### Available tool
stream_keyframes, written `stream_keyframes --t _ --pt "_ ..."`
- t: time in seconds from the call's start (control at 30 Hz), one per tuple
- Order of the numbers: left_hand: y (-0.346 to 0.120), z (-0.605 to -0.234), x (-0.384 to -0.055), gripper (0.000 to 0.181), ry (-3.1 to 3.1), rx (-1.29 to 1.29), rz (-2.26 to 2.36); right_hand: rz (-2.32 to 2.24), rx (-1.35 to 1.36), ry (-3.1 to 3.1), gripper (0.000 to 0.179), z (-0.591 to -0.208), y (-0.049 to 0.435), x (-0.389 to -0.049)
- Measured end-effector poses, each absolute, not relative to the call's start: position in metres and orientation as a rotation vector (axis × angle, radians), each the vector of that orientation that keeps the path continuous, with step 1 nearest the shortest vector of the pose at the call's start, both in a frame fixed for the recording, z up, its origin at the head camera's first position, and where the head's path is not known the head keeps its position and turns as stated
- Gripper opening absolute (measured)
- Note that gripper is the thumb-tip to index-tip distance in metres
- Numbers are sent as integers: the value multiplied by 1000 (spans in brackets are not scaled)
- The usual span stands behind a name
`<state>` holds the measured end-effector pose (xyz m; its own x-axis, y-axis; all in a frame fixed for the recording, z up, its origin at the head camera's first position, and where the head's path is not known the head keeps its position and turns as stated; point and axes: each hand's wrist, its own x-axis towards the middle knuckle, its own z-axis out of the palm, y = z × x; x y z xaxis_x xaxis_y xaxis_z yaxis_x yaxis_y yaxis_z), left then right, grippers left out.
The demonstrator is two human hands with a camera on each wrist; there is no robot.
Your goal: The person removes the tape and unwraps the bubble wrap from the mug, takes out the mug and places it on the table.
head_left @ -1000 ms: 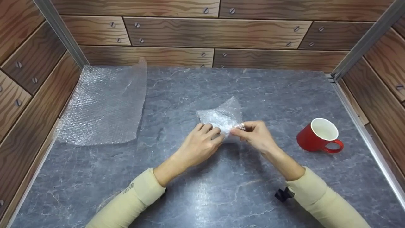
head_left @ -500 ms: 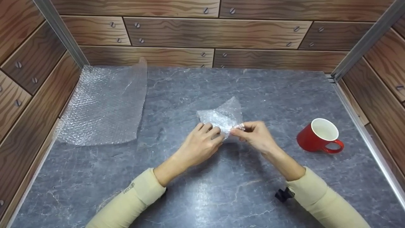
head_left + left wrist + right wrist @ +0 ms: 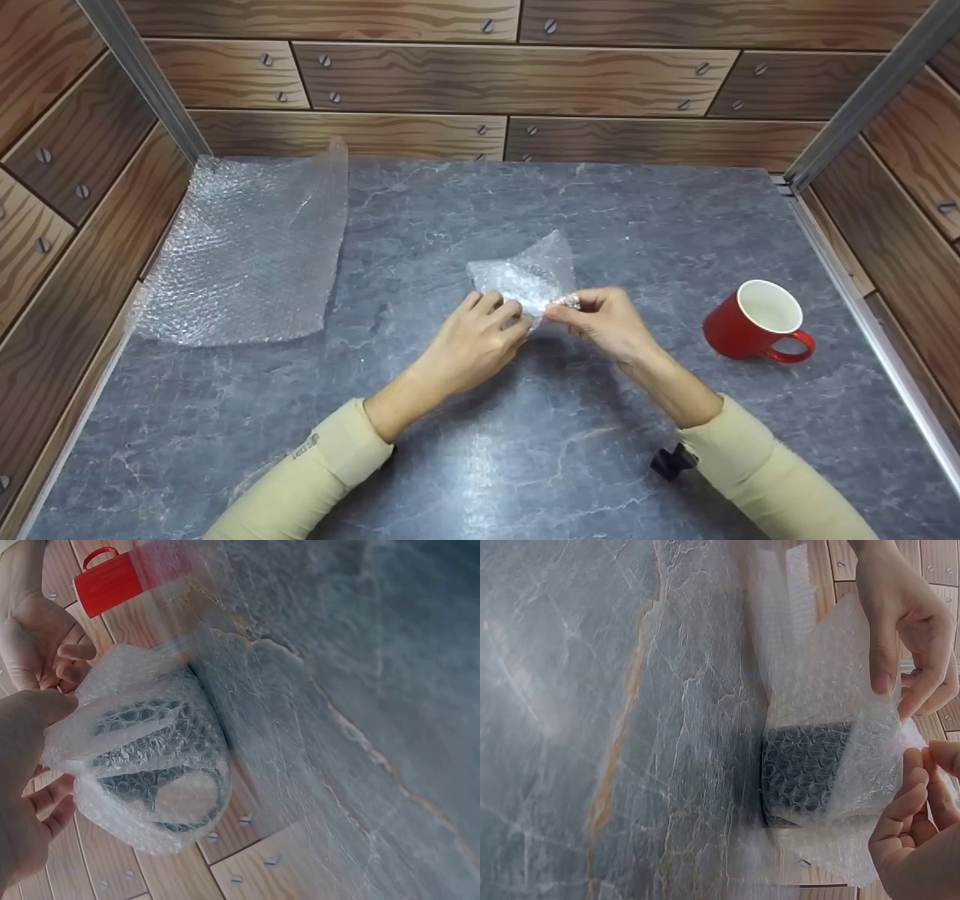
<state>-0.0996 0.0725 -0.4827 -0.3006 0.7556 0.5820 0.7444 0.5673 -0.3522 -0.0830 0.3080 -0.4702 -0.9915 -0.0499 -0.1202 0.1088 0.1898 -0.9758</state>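
A dark thing wrapped in clear bubble wrap (image 3: 517,281) stands on the table in the middle of the head view. Through the layers it shows dark grey or black, with a rounded light patch in the left wrist view. My left hand (image 3: 480,337) holds the top of the wrap from the left, its thumb (image 3: 883,664) on the film and fingers curled over. From the right, my right hand (image 3: 607,322) pinches a gathered edge of the wrap between thumb and fingertips. One loose corner of the film sticks up behind the bundle.
A red mug (image 3: 727,326) with a white inside stands at the right, handle toward the front right. A large flat sheet of bubble wrap (image 3: 247,255) lies at the back left. Wood-patterned walls (image 3: 510,79) enclose the grey marbled table (image 3: 480,465).
Almost nothing: both hands keep their hold on the wrap, with only a very slight shift of the film under the fingers.
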Motion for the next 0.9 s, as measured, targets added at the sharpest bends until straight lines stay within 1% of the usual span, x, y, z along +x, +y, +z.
stream_keyframes --t 0.3,0.53,0.9 --pt "72 -484 -100 11 -2066 -1206 1 -1968 25 2359 19 -474 306 -81" --pt "71 -483 -99 13 -2076 -1211 12 -2004 -40 2385 14 -480 306 -79" --pt "70 -484 -100 12 -2051 -1222 -30 -1898 -92 2479 19 -482 308 -80"
